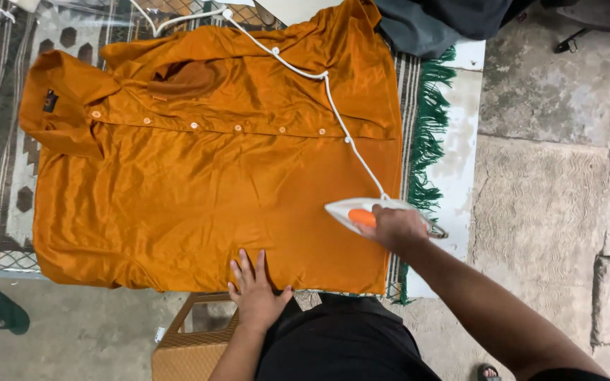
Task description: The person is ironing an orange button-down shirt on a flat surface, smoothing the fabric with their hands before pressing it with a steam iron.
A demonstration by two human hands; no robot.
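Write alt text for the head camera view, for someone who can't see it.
Seen from above, a person's right hand grips a white and orange iron at the lower right edge of an orange button-up shirt spread flat, while the left hand presses flat on the shirt's near hem. The iron's white cord trails across the shirt, which lies on a patterned rug with green fringe.
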